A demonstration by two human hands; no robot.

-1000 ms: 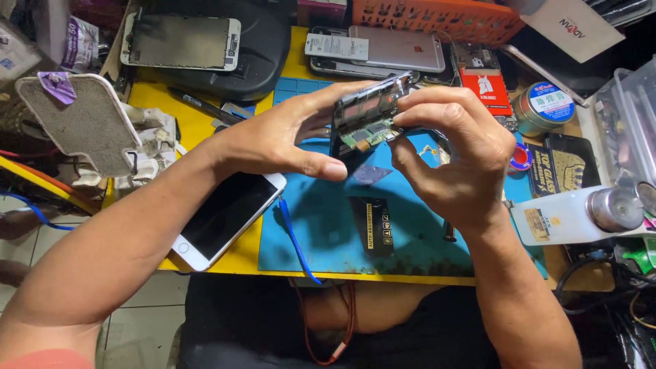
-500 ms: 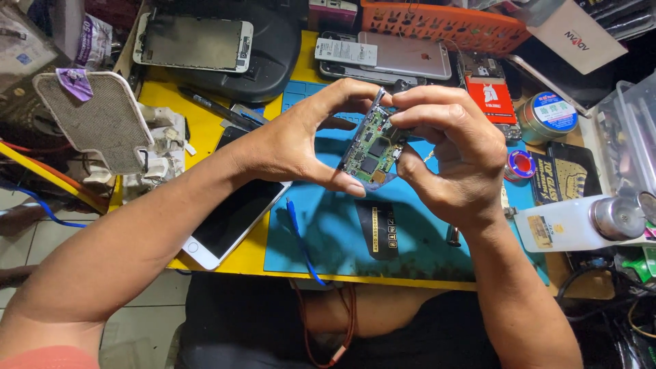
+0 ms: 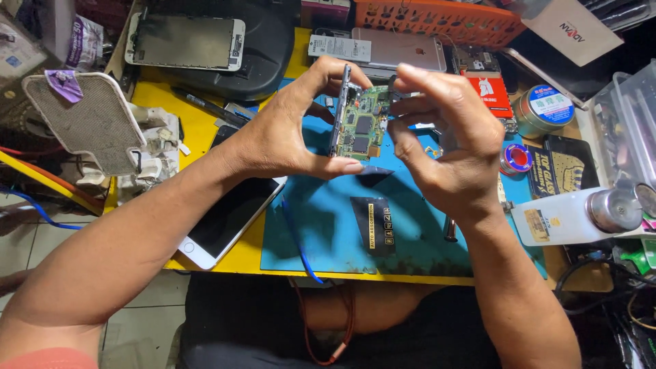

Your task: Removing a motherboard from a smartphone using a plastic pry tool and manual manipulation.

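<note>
Both hands are up over the blue mat (image 3: pixel 410 232) at the bench's middle: the left hand (image 3: pixel 280 137) pinches the opened phone frame (image 3: pixel 339 109) between thumb and fingers, while the right hand (image 3: pixel 444 143) grips its green circuit board (image 3: pixel 363 126) by the fingertips, with a white phone (image 3: pixel 229 219) lying face-up near the front edge.

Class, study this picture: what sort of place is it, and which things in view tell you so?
Most likely a phone repair bench. Both hands hold a bare green circuit board above a blue work mat; a detached phone screen and a white phone lie nearby.
</note>
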